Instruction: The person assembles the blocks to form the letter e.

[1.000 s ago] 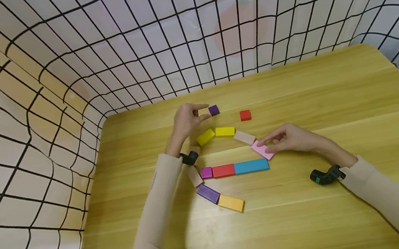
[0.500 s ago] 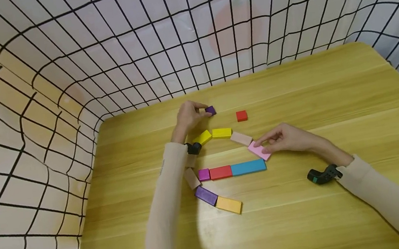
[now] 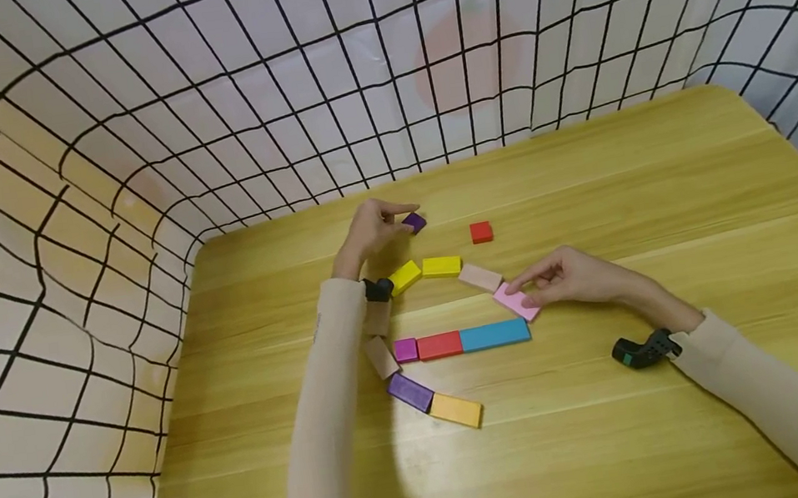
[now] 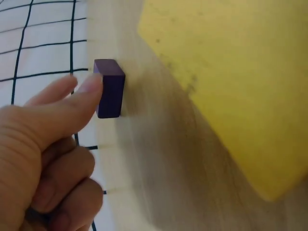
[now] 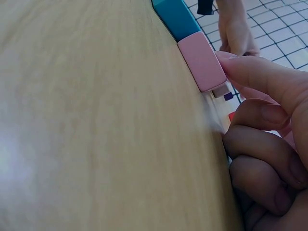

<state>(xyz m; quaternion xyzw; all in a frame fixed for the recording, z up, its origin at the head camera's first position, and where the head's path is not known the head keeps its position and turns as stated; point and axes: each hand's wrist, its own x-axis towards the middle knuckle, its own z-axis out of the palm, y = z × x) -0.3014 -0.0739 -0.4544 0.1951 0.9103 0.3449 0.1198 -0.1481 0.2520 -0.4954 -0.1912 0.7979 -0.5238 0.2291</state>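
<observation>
At the far side of the table, my left hand (image 3: 373, 227) has its thumb at a small purple block (image 3: 414, 222); the index finger stretches past the block's far side, apart from it. The left wrist view has the thumb tip overlapping the edge of the purple block (image 4: 111, 91), with the other fingers curled below. My right hand (image 3: 572, 276) holds a pink block (image 3: 515, 301) between thumb and index finger, flat on the table. This pink block (image 5: 202, 62) shows its broad face in the right wrist view, the thumb at its edge.
A curved line of blocks runs from the pink one through yellow blocks (image 3: 442, 267) to an orange block (image 3: 456, 410). Inside it lies a straight row with a blue block (image 3: 495, 335). A red block (image 3: 481, 232) lies apart. Black wire mesh (image 3: 347, 87) stands behind the table.
The small purple block has shifted slightly left and turned; my left index finger has moved off it since half a second ago. My right hand stays at the pink block.
</observation>
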